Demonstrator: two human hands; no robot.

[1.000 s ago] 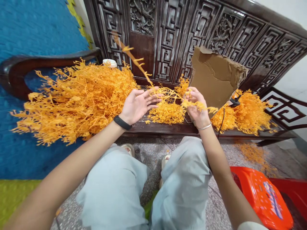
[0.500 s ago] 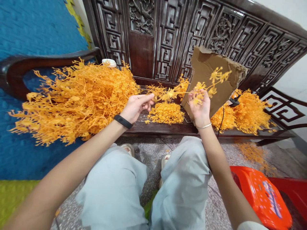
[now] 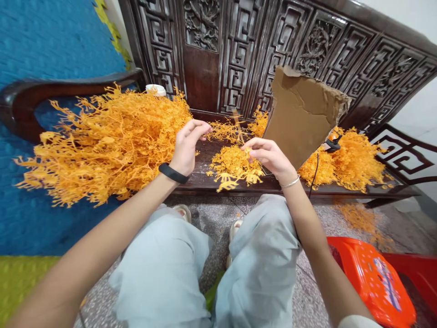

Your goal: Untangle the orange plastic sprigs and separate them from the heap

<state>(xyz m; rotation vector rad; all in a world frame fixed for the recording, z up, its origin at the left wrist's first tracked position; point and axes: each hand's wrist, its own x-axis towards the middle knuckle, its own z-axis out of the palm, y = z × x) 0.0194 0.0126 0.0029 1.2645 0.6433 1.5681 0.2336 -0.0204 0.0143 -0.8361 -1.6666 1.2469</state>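
My right hand (image 3: 269,157) pinches an orange plastic sprig (image 3: 227,182). Its stem sticks up above the fingertips, slightly blurred, and its splayed ends dangle in front of a small flat heap of orange pieces (image 3: 230,159) on the dark wooden bench. To the left, my left hand (image 3: 187,143) has its fingers curled in and their tips close together; anything between them is hidden. That hand is beside a large pile of orange sprigs (image 3: 112,141). Thin orange stems (image 3: 223,130) lie on the bench behind the two hands.
A torn cardboard sheet (image 3: 303,114) leans against the carved bench back. Right of it are more orange piles (image 3: 358,159) and a black clip-like object with a cable (image 3: 332,145). A white container (image 3: 155,89) stands behind the big pile. A red stool (image 3: 372,278) is at lower right.
The sprig was stretched sideways between both hands; now it hangs from my right hand, which has moved left and turned palm down. My left hand has drawn slightly left and up.
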